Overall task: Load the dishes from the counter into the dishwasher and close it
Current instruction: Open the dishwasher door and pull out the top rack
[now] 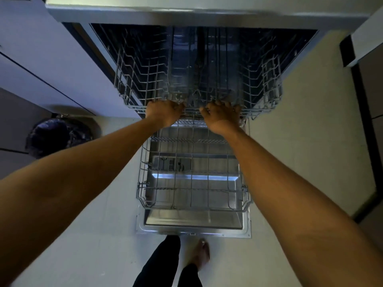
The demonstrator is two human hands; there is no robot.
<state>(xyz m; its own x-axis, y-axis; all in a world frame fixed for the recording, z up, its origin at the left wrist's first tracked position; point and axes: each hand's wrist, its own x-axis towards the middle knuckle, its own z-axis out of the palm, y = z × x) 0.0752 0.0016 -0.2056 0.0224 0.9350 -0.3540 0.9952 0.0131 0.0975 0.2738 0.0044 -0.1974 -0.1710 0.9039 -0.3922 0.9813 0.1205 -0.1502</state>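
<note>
The dishwasher stands open in front of me, its door (192,221) folded down flat toward my feet. The grey wire upper rack (141,79) is partly slid out and holds no dishes. My left hand (163,111) grips the rack's front rail left of centre. My right hand (222,114) grips the same rail right of centre, fingers curled over the wire. Below, the lower rack (143,183) is pulled out over the door and is also bare. No dishes show in this view.
The countertop edge (186,15) runs above the dishwasher. White cabinet fronts (41,59) are at the left. A dark bin with a black bag (58,135) sits on the floor at left. My legs and a bare foot (202,253) stand just before the door's edge.
</note>
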